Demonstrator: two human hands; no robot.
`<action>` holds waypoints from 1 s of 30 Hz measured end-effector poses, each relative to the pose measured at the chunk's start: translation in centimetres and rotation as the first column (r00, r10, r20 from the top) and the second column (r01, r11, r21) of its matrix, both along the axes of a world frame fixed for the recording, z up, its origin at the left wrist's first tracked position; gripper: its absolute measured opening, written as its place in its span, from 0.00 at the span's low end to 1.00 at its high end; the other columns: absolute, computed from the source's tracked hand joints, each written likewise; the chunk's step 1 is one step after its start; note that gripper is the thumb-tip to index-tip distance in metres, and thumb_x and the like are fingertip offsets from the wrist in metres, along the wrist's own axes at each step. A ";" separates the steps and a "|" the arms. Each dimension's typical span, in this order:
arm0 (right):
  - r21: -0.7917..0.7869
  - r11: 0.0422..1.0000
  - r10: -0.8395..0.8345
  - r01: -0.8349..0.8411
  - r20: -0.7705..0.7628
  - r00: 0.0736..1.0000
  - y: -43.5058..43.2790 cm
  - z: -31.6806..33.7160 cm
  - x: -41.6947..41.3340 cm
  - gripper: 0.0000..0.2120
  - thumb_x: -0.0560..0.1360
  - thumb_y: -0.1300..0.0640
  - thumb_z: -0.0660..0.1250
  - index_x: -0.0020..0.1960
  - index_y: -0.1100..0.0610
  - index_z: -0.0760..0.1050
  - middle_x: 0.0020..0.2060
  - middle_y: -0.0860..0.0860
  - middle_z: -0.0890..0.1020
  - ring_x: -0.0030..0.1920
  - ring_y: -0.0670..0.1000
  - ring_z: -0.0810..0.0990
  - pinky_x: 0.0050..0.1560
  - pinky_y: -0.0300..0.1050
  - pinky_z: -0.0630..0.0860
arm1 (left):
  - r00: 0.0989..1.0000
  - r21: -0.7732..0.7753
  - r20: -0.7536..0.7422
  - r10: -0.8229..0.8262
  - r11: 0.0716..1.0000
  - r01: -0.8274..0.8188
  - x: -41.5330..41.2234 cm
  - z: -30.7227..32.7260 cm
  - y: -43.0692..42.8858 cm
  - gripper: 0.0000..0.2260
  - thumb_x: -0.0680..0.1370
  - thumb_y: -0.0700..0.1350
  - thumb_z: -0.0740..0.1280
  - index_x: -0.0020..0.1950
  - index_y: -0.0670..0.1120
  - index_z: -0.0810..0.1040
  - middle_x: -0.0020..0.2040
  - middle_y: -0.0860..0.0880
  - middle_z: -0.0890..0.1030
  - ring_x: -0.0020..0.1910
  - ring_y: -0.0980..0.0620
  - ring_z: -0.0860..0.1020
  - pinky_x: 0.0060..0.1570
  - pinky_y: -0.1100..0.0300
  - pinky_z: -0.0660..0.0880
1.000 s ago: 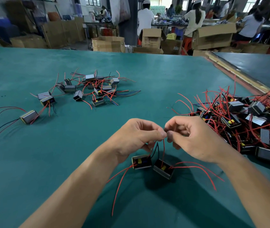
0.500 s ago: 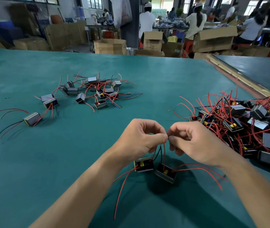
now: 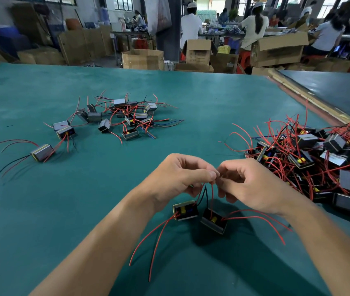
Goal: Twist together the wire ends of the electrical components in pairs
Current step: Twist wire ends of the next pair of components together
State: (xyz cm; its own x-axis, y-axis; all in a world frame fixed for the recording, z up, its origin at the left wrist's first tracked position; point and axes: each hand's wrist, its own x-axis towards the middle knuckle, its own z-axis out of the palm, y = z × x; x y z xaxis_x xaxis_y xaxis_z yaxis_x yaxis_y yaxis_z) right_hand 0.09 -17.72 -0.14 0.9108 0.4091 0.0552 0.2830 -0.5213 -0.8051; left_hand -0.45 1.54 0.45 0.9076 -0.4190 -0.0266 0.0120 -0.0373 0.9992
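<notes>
The table (image 3: 41,199) is green. On it, small black and yellow boxes (image 3: 185,210) have red wires (image 3: 148,236).

Both hands, left (image 3: 178,178) and right (image 3: 253,184), pinching wire ends (image 3: 212,184) above two components (image 3: 185,210), green table (image 3: 41,210)

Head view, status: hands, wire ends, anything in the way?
Left hand and right hand both pinching wire ends together. Two components just below the hands. Nothing blocking.

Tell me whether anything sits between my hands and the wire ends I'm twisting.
Nothing visible does. The left hand and right hand both pinch the wire ends where their fingertips meet, above the two components on the table.
</notes>
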 end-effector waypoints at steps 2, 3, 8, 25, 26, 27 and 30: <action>-0.007 1.000 -0.006 0.006 -0.008 1.000 0.0 0.1 0.1 0.11 0.78 0.60 0.68 0.40 0.48 0.79 0.31 0.50 0.84 0.29 0.48 0.79 0.35 0.42 0.76 | 0.999 -0.009 -0.031 -0.044 0.999 0.044 0.0 0.1 0.2 0.07 0.74 0.37 0.72 0.37 0.47 0.84 0.35 0.46 0.79 0.28 0.56 0.71 0.30 0.65 0.71; -0.007 1.000 -0.012 0.011 -0.017 1.000 0.0 0.1 0.1 0.11 0.79 0.60 0.68 0.39 0.49 0.79 0.31 0.51 0.84 0.29 0.48 0.79 0.35 0.43 0.75 | 0.996 -0.006 -0.047 -0.069 0.998 0.069 -0.1 0.1 0.3 0.06 0.72 0.39 0.72 0.37 0.48 0.84 0.38 0.43 0.77 0.29 0.56 0.71 0.31 0.65 0.71; -0.035 0.999 -0.013 0.012 -0.025 1.000 -0.1 0.0 0.1 0.09 0.78 0.61 0.67 0.41 0.52 0.79 0.31 0.51 0.84 0.29 0.48 0.79 0.37 0.47 0.77 | 0.981 -0.022 -0.096 -0.169 0.986 0.168 -0.1 0.0 0.4 0.04 0.69 0.40 0.72 0.37 0.48 0.83 0.33 0.52 0.79 0.29 0.56 0.72 0.31 0.66 0.72; -0.039 0.999 -0.024 0.023 -0.042 0.999 -0.1 0.3 0.0 0.07 0.79 0.61 0.67 0.43 0.54 0.79 0.32 0.51 0.84 0.30 0.50 0.79 0.39 0.54 0.78 | 0.999 -0.016 -0.043 0.003 1.000 -0.004 0.2 0.1 0.3 0.10 0.69 0.34 0.75 0.32 0.47 0.84 0.29 0.50 0.80 0.26 0.57 0.72 0.28 0.67 0.71; -0.047 0.999 -0.024 0.022 -0.043 0.999 0.0 0.3 0.0 0.07 0.79 0.61 0.67 0.43 0.54 0.79 0.32 0.51 0.84 0.30 0.50 0.79 0.39 0.55 0.78 | 0.999 -0.021 -0.021 0.041 0.999 -0.041 0.2 0.1 0.2 0.11 0.69 0.33 0.75 0.31 0.47 0.84 0.29 0.50 0.80 0.25 0.56 0.72 0.27 0.67 0.70; -0.053 0.998 -0.021 0.019 -0.043 0.999 0.0 0.2 0.0 0.07 0.78 0.60 0.67 0.43 0.54 0.79 0.32 0.51 0.84 0.30 0.50 0.79 0.39 0.54 0.78 | 0.997 -0.027 0.007 0.080 0.996 -0.079 0.3 0.0 0.1 0.11 0.70 0.33 0.74 0.30 0.46 0.83 0.29 0.49 0.80 0.25 0.56 0.71 0.27 0.66 0.69; -0.034 0.999 0.000 -0.001 -0.043 0.999 -0.1 0.2 -0.1 0.06 0.78 0.59 0.68 0.43 0.52 0.79 0.32 0.51 0.84 0.30 0.47 0.78 0.36 0.48 0.76 | 0.974 -0.010 0.113 0.197 0.980 -0.197 0.5 -0.2 -0.1 0.11 0.70 0.32 0.74 0.31 0.44 0.82 0.27 0.49 0.79 0.23 0.54 0.70 0.25 0.66 0.68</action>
State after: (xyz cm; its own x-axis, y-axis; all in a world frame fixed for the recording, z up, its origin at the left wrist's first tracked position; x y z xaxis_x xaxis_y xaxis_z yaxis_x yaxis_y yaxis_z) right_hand 0.03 -17.79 0.02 0.9118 0.4107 0.0023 0.2491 -0.5485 -0.7982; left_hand 0.02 1.44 0.22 0.9694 -0.2318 0.0802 -0.0935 -0.0469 0.9945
